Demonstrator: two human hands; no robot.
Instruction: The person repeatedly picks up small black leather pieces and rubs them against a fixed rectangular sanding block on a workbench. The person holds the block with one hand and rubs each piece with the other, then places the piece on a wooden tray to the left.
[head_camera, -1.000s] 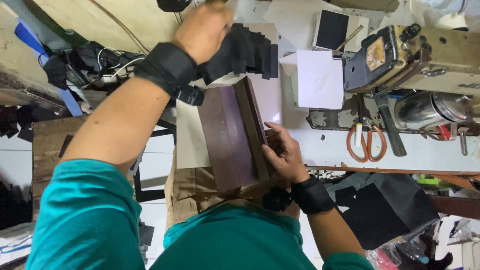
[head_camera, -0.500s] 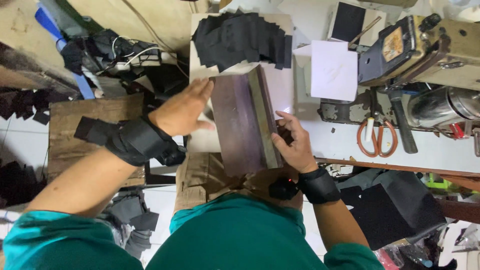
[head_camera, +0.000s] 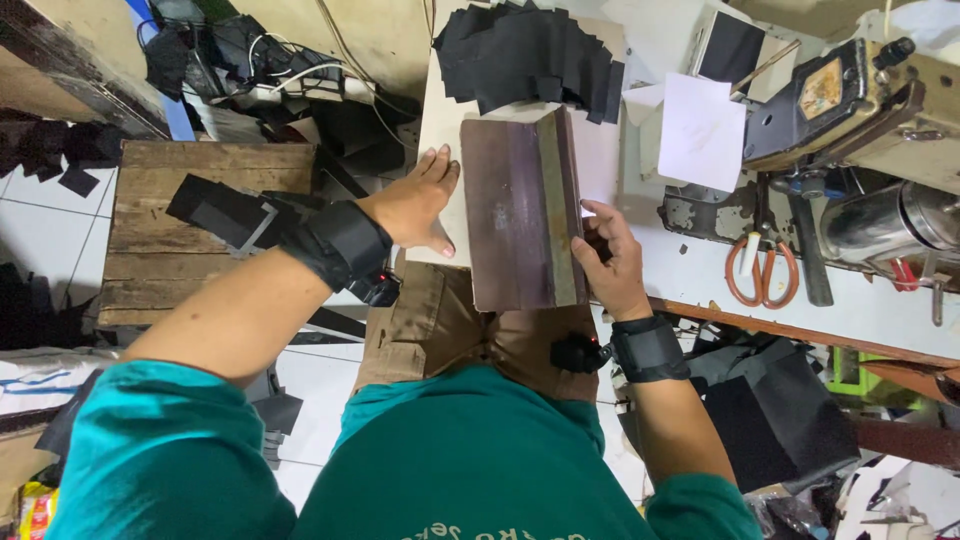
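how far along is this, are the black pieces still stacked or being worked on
Looks done: a fanned pile of black pieces lies at the board's far end. In hand: the left hand rests flat on the pale board beside the dark metal block; the right hand grips its right edge. Left: no piece shows on the block.

- A dark brown rectangular block (head_camera: 520, 210), long and flat-topped, lies lengthwise on a pale board (head_camera: 440, 130), its near end overhanging the person's lap.
- A lighter, olive-toned strip runs down the block's right edge; the top face looks worn and scuffed.
- A pile of black cut pieces (head_camera: 530, 50), possibly leather or fabric, lies fanned on the board just beyond the block's far end.
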